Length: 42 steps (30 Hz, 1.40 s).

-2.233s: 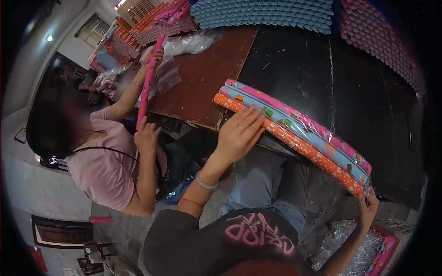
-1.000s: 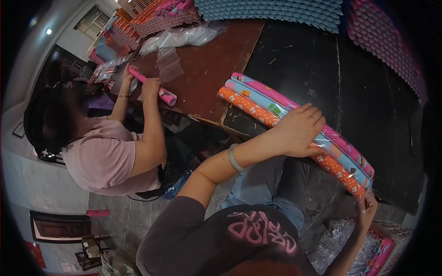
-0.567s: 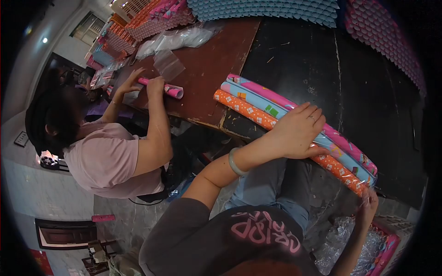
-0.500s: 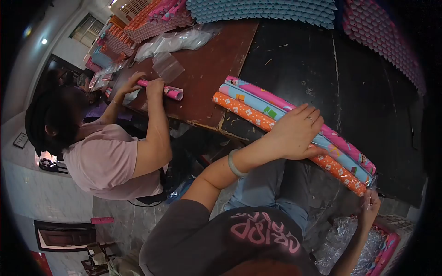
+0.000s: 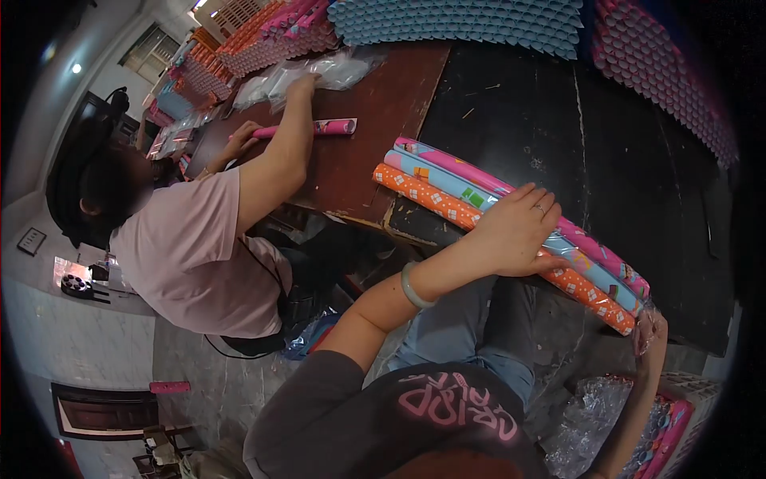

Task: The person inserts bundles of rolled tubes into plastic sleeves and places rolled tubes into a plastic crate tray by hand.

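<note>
Now the right hand [image 5: 653, 329] higher, seemingly bunched clear film [image 5: 643, 318] in grasp.

Left hand [image 5: 519, 231] totally hides a chunk of the rolls [image 5: 582, 263], and the blue stack's [image 5: 455, 25] chopped off up top.
</note>
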Each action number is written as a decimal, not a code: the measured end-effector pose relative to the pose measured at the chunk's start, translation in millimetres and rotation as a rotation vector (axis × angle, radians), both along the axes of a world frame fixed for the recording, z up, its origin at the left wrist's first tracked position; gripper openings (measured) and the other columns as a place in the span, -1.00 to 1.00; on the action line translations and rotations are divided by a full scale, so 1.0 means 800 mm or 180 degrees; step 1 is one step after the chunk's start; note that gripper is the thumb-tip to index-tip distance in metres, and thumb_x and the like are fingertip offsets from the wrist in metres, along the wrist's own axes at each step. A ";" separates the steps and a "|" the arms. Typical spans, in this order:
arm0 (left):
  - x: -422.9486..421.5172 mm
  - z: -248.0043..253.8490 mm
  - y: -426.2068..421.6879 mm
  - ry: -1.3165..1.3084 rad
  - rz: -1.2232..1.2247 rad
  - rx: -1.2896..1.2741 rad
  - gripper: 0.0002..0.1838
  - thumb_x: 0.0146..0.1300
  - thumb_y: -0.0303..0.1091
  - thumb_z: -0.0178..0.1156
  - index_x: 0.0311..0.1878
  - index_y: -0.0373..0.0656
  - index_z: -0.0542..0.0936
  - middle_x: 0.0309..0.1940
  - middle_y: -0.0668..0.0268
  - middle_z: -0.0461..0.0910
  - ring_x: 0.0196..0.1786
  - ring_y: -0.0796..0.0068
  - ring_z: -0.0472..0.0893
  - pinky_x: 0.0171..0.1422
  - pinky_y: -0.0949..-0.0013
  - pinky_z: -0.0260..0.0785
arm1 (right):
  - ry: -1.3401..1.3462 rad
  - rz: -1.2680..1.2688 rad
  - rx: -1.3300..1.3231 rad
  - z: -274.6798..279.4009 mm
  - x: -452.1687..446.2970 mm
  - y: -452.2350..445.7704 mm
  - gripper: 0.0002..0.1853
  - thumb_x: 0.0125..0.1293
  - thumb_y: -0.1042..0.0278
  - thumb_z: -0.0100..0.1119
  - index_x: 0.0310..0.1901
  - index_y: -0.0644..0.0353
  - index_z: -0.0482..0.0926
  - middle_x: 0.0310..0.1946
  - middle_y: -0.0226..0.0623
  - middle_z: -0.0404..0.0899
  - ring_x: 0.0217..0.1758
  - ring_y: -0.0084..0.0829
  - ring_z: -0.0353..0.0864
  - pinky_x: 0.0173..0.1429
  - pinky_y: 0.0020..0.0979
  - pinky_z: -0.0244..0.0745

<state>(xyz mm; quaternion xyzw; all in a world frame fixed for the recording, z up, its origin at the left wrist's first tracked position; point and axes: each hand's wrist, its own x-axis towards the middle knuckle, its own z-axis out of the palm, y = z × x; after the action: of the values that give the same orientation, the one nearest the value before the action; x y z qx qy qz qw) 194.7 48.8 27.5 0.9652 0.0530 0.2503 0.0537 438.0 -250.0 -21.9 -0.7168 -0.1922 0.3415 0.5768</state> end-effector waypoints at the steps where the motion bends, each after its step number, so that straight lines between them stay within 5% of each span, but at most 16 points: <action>1: 0.000 -0.001 0.000 -0.0004 -0.0006 -0.0020 -0.18 0.09 0.27 0.11 0.03 -0.46 0.42 0.03 -0.10 0.46 0.17 0.00 0.43 0.38 0.10 0.12 | -0.0086 0.0244 -0.0056 0.001 0.000 0.002 -0.83 0.33 0.26 0.14 -0.34 0.16 0.47 -0.75 -0.60 0.28 -0.79 -0.74 0.18 -0.75 -0.64 0.00; 5: 0.001 -0.003 0.000 -0.0049 -0.0006 0.0003 -0.17 0.10 0.28 0.10 0.04 -0.46 0.42 0.03 -0.10 0.46 0.17 0.00 0.43 0.39 0.10 0.11 | 0.0152 0.0059 0.0167 -0.005 0.002 0.001 -0.84 0.31 0.25 0.16 -0.32 0.14 0.49 -0.78 -0.62 0.27 -0.82 -0.77 0.12 -0.78 -0.66 -0.05; 10: -0.001 -0.001 -0.001 0.0053 0.0030 0.0038 -0.14 0.10 0.31 0.07 0.04 -0.46 0.43 0.06 -0.12 0.45 0.20 -0.01 0.41 0.39 0.09 0.10 | 0.1167 -0.1220 0.0339 0.006 -0.017 0.026 -0.80 0.28 0.20 0.19 -0.21 0.12 0.48 -0.73 -0.66 0.30 -0.79 -0.82 0.16 -0.76 -0.72 -0.02; 19: 0.001 -0.002 0.000 0.0107 0.0043 -0.0050 -0.13 0.10 0.32 0.05 0.06 -0.46 0.41 0.07 -0.14 0.44 0.21 -0.02 0.40 0.40 0.09 0.09 | 0.0466 0.0146 0.0049 0.004 0.008 -0.009 -0.78 0.29 0.19 0.18 -0.18 0.12 0.46 -0.65 -0.57 0.37 -0.74 -0.75 0.25 -0.73 -0.70 0.06; 22: 0.000 -0.002 -0.001 0.0129 0.0046 -0.0021 -0.13 0.11 0.31 0.05 0.07 -0.46 0.40 0.07 -0.14 0.44 0.21 -0.02 0.40 0.40 0.09 0.09 | -0.0293 -0.0367 -0.0220 -0.014 0.003 -0.007 -0.78 0.27 0.20 0.21 -0.21 0.13 0.45 -0.68 -0.57 0.34 -0.76 -0.73 0.24 -0.72 -0.68 0.08; 29: 0.002 0.000 0.000 0.0250 0.0032 -0.0014 -0.12 0.11 0.33 0.04 0.06 -0.48 0.42 0.08 -0.13 0.43 0.25 0.00 0.36 0.43 0.09 0.04 | -0.0190 -0.0354 -0.0368 -0.003 -0.001 0.001 -0.78 0.26 0.22 0.23 -0.22 0.18 0.51 -0.68 -0.55 0.37 -0.75 -0.74 0.27 -0.70 -0.67 0.09; 31: 0.001 -0.002 0.001 0.0179 0.0032 0.0063 -0.13 0.11 0.32 0.04 0.05 -0.48 0.43 0.06 -0.13 0.45 0.23 0.00 0.37 0.42 0.09 0.06 | -0.0279 0.0332 -0.0058 0.003 -0.001 0.000 -0.76 0.27 0.20 0.22 -0.22 0.21 0.52 -0.69 -0.55 0.37 -0.75 -0.74 0.26 -0.69 -0.67 0.08; 37: 0.000 0.001 0.000 0.0173 0.0028 -0.0005 -0.18 0.12 0.27 0.07 0.06 -0.44 0.41 0.08 -0.12 0.44 0.22 -0.01 0.40 0.40 0.08 0.10 | -0.0984 -0.0441 0.0214 0.021 -0.019 0.026 -0.79 0.33 0.24 0.13 -0.21 0.24 0.52 -0.70 -0.54 0.38 -0.77 -0.72 0.28 -0.74 -0.65 0.08; 42: 0.000 0.000 0.000 0.0131 0.0019 0.0031 -0.18 0.12 0.27 0.07 0.05 -0.45 0.42 0.07 -0.13 0.45 0.21 -0.01 0.40 0.39 0.08 0.10 | -0.0657 -0.0085 0.0001 0.004 0.004 0.017 -0.81 0.36 0.28 0.08 -0.22 0.23 0.53 -0.74 -0.53 0.37 -0.79 -0.73 0.27 -0.77 -0.64 0.06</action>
<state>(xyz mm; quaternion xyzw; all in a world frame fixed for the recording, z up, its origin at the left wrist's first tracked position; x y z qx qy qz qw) 194.6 48.5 27.2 0.9702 0.0557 0.2309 0.0472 441.1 -236.1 -18.4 -0.7506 -0.2411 0.2581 0.5585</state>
